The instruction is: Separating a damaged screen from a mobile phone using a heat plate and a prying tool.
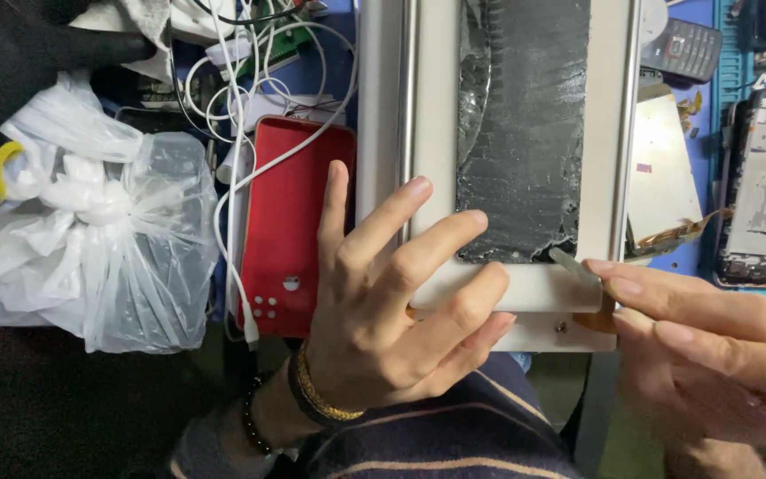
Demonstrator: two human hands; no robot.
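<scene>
Your left hand (pixel 401 302), fingers spread, steadies the white plate (pixel 525 293) while your right hand (pixel 693 337) pinches a thin blade (pixel 574 264) at the cracked screen's (pixel 525 124) five-o'clock corner; levering hard could shed shards.

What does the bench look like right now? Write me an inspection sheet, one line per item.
Surface: blue mat, mostly covered.
Job's things: white flat plate carrying a cracked dark screen panel; thin metal blade at the panel's lower right corner.
Clutter: red case, knotted clear plastic bag, stripped phone frame, keypad phone.
Grippers: left hand pressed flat on the plate's lower left edge; right hand pinching the blade.
Cables: white cables tangled at top left, one running down over the red case.
Surroundings: dark striped sleeve at the bottom edge.
</scene>
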